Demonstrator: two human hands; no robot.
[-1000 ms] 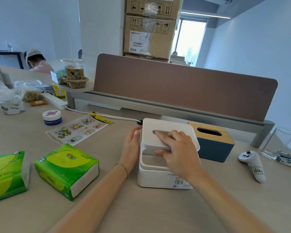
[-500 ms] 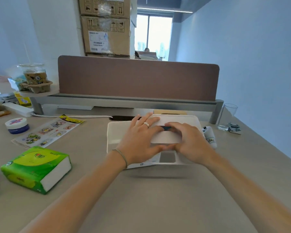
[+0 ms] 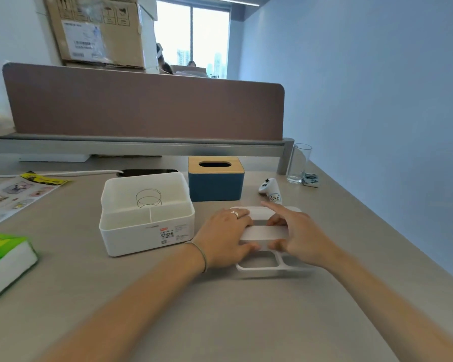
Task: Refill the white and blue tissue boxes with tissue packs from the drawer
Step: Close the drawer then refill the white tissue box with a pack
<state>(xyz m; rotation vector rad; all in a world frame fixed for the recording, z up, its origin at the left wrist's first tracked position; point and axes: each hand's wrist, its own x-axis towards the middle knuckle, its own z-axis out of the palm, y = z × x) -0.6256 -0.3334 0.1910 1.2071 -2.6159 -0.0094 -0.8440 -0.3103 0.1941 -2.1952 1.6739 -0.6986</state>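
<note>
Lid off the white box, both hands on it, flat on the grey-beige counter (image 3: 246,322).

Open-topped white plastic tissue box (image 3: 147,218) as landmark, with a wire spring coil (image 3: 148,197) inside and no pack. Just right of it, flat white plastic lid (image 3: 264,231) under left hand (image 3: 226,237) and right hand (image 3: 297,237), each grip loosely closed on a lid edge, fingers partly spread. Behind-right, near, blue tissue box with wooden slotted top (image 3: 216,178). Far left, green tissue pack (image 3: 3,259) at the frame edge; sticker sheet (image 3: 16,194) behind-left. Further right: white controller (image 3: 270,190), clear drinking glass (image 3: 298,163). Beyond, brown desk divider (image 3: 141,105), stacked cardboard cartons (image 3: 100,30), window, pale blue wall.
</note>
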